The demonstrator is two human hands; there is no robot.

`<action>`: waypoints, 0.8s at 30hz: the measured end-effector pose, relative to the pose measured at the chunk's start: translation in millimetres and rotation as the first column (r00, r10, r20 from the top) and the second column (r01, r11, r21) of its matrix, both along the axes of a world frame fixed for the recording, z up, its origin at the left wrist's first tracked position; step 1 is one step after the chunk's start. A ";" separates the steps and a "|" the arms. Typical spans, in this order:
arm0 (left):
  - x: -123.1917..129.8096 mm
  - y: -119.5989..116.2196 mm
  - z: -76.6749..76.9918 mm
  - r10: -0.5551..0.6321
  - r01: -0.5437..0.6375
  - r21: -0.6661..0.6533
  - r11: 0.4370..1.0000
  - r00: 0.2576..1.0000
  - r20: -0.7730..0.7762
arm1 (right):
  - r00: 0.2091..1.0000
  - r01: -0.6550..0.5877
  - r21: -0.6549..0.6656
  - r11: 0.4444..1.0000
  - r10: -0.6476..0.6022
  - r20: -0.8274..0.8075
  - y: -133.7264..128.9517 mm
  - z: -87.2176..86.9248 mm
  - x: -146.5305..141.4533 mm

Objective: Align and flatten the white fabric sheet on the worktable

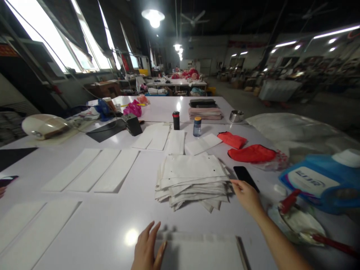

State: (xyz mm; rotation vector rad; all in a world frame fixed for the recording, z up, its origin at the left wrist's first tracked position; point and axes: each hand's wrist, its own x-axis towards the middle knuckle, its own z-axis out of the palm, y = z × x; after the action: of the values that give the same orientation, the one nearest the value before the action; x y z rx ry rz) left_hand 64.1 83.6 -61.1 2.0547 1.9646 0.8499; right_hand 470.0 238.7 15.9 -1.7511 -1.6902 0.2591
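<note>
Touching stacked white fabric sheets (194,183) with open right grip (247,197), black phone (245,178) beside; open left grip (146,247) against white cloth panel (199,253).

Creased stack of white fabric panels (191,183), edges fanned (two small holes in the top sheet); one flat panel (199,253) by the table (92,225)'s near edge.

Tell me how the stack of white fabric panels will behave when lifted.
The stack of white fabric panels will probably sag: its layers look thin and floppy. Their uneven, fanned edges suggest they may slide apart.
</note>
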 end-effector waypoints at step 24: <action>94.1 88.3 86.8 0.347 0.377 -0.141 0.915 -0.559 0.753 | 0.664 -0.415 0.078 0.907 0.360 -0.656 -54.6 145.6 -121.9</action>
State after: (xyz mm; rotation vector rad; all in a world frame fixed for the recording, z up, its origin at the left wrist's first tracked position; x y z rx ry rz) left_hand 158.2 171.8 25.7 0.0727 0.5383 1.2877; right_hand 348.1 184.2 161.5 -1.1011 -1.4850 1.0305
